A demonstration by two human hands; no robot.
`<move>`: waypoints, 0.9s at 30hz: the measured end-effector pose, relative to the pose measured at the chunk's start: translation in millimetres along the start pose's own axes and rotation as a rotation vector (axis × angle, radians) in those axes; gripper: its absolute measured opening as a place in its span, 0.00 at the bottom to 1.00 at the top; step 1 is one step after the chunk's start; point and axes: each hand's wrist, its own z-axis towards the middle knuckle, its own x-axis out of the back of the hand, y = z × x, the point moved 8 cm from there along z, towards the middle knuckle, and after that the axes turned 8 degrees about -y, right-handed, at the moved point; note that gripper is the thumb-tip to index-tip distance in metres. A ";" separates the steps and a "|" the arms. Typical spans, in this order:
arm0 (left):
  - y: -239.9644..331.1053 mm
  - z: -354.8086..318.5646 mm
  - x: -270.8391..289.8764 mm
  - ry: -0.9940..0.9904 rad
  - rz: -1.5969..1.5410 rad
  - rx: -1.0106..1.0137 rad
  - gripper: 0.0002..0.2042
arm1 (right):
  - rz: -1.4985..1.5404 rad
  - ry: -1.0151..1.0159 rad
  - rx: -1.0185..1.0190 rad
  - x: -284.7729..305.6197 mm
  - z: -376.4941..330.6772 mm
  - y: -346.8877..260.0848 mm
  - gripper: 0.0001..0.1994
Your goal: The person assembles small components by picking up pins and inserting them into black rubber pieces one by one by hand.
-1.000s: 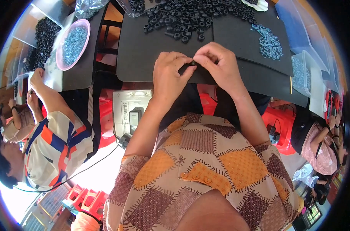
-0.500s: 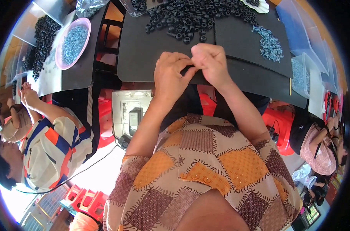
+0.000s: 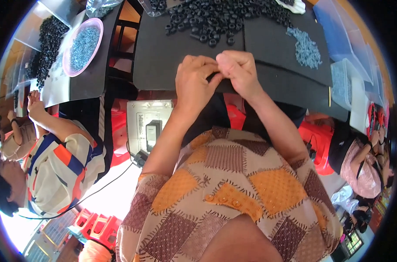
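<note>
Over the near part of the black table (image 3: 159, 72), my left hand (image 3: 195, 77) and my right hand (image 3: 241, 72) meet at the fingertips. The left one is in a pinch, thumb against its fingers. My right hand is curled closed, with its thumb on top. Whatever sits between them is too small or hidden to make out. Beyond them spreads a heap of small black ring-shaped parts (image 3: 207, 22). To the right, a pile of tiny pale blue pieces (image 3: 307, 50) lies on a black board (image 3: 272, 48).
At left stand a pink-rimmed dish (image 3: 100, 37) of blue pieces and a heap of black parts (image 3: 50, 43). Clear plastic bins (image 3: 340, 78) line the right side. A co-worker (image 3: 58, 161) sits at left. Red stools (image 3: 100, 227) and a cable (image 3: 107, 185) are below.
Both hands stay together in nearly the same spot, with the right fist slightly turned. The co-worker's hands at left have shifted.
</note>
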 end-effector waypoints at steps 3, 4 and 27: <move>-0.9 3.3 -0.5 0.009 0.004 -0.014 0.07 | 0.135 0.018 0.091 6.3 4.7 -13.5 0.17; -1.5 -0.7 0.1 0.006 -0.018 -0.007 0.07 | 0.290 0.064 0.169 11.7 0.2 -19.6 0.15; -21.8 -13.4 -44.4 -0.312 -1.668 0.493 0.07 | -0.638 -0.120 0.104 -1.4 -10.9 -50.9 0.15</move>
